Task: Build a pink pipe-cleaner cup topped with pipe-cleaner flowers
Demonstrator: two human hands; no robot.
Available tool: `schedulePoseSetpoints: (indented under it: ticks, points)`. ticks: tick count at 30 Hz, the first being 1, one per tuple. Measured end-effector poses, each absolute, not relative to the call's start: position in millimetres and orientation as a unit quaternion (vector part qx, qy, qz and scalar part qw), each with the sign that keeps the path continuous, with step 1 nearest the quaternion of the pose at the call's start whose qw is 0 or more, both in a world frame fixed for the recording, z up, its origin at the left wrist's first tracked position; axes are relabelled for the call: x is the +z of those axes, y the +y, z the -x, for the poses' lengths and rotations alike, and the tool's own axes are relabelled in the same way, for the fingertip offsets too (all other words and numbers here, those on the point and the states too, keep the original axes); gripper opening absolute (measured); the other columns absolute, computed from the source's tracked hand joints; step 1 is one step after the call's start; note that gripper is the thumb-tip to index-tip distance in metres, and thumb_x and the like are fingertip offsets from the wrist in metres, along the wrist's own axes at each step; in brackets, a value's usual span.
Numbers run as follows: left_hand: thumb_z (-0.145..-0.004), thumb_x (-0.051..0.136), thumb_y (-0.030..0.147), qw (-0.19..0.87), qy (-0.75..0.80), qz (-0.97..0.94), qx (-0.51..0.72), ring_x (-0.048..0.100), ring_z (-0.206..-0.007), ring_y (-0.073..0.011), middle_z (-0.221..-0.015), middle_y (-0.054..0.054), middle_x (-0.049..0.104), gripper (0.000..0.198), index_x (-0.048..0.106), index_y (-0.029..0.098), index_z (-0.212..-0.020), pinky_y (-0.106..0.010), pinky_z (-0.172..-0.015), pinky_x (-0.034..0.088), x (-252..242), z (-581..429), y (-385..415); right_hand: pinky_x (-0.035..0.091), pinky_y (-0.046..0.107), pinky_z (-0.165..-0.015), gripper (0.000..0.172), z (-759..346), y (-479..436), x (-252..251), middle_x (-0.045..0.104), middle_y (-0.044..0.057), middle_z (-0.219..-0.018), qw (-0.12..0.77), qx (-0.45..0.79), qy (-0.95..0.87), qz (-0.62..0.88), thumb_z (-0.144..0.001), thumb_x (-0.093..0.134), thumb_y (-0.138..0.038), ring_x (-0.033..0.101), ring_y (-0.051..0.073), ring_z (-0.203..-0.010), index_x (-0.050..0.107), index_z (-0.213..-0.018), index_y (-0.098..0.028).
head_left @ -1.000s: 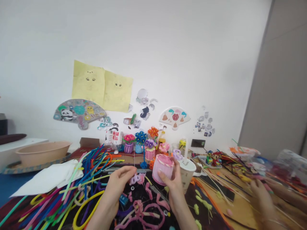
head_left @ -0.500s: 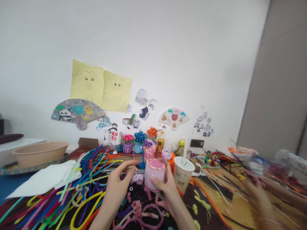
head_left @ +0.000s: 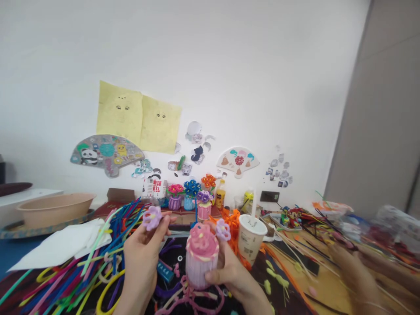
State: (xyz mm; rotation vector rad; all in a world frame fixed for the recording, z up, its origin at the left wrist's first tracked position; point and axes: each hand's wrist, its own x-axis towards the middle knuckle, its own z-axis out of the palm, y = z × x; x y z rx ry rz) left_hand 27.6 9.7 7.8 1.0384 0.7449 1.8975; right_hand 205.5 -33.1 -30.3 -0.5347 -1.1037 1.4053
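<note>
My left hand (head_left: pixel 144 245) pinches a lilac pipe-cleaner flower (head_left: pixel 152 218) between thumb and fingers, raised to the left of the pot. Wrapped around the side of a lilac pipe-cleaner pot (head_left: pixel 201 269) is my right hand (head_left: pixel 226 267), thumb in front. The pot tips a little toward me, and a pink flower shape (head_left: pixel 201 238) covers its top. A second lilac flower (head_left: pixel 223 230) stands at my right fingertips; whether they grip it or it joins the pot I cannot tell. Below lie pink pipe-cleaner pieces (head_left: pixel 193 302) and a blue block-shaped packet (head_left: pixel 165 271).
Loose coloured pipe cleaners (head_left: pixel 82 271) spread over the left side. A paper cup with a straw (head_left: pixel 251 240) stands right of my hand, by orange pipe cleaners (head_left: pixel 231 223). Finished flower pots (head_left: pixel 192 194) line the wall. Another person's hands (head_left: pixel 352 271) are blurred at far right.
My left hand has moved left and up, bringing the lilac flower away from the pot. The pot has come lower and slightly left, its pink top now tilted toward me.
</note>
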Motion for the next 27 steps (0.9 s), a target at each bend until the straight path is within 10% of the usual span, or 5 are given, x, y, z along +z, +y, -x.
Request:
schedulePoseSetpoints:
  ticks: [27]
  points:
    - [-0.078,0.062,0.038,0.238,0.323,-0.672,0.622,0.060,-0.055,-0.0165,-0.061,0.000,0.067,0.021,0.066,0.018,-0.072,-0.024,-0.053,0.045,9.0,-27.5,-7.6,0.038,0.047,-0.103,0.115,-199.4,-38.2,-20.1,0.061,0.007,-0.123,0.536,0.583,-0.563,0.236,-0.035,0.092,-0.014,0.055,0.031,-0.119,0.037,-0.135,-0.028]
